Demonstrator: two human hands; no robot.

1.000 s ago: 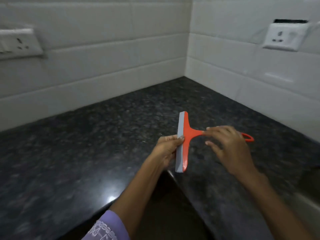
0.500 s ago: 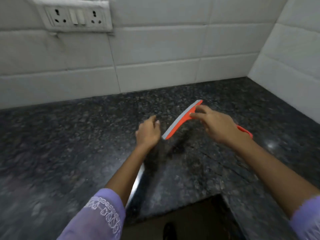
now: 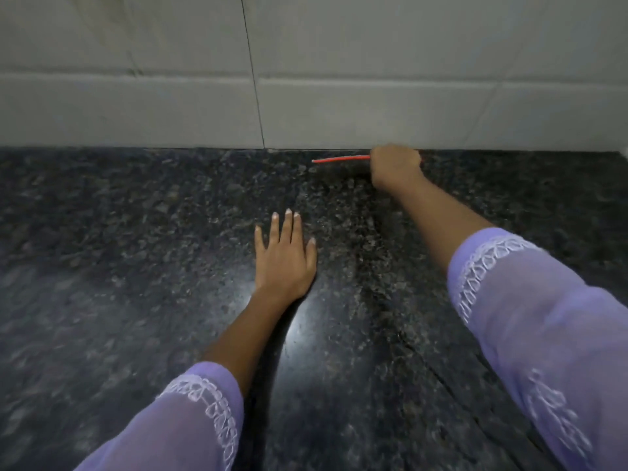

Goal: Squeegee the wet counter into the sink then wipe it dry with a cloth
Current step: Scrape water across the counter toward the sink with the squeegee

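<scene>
An orange squeegee [image 3: 341,159] lies edge-on at the back of the dark speckled granite counter [image 3: 136,266], right where it meets the tiled wall. My right hand [image 3: 396,166] is shut on its handle, and only the thin orange blade edge shows to the left of the fist. My left hand [image 3: 283,256] rests flat on the counter with fingers spread, nearer to me and left of the squeegee, holding nothing. No sink or cloth is in view.
White wall tiles [image 3: 373,107] run along the back of the counter. A bright light reflection [image 3: 299,321] glints on the glossy stone beside my left wrist. Lilac sleeves cover both forearms at the bottom of the view.
My right hand carried the squeegee from mid-counter back to the wall and set its blade down. My left hand let go of the blade and went flat on the counter. The view swung left and down.
</scene>
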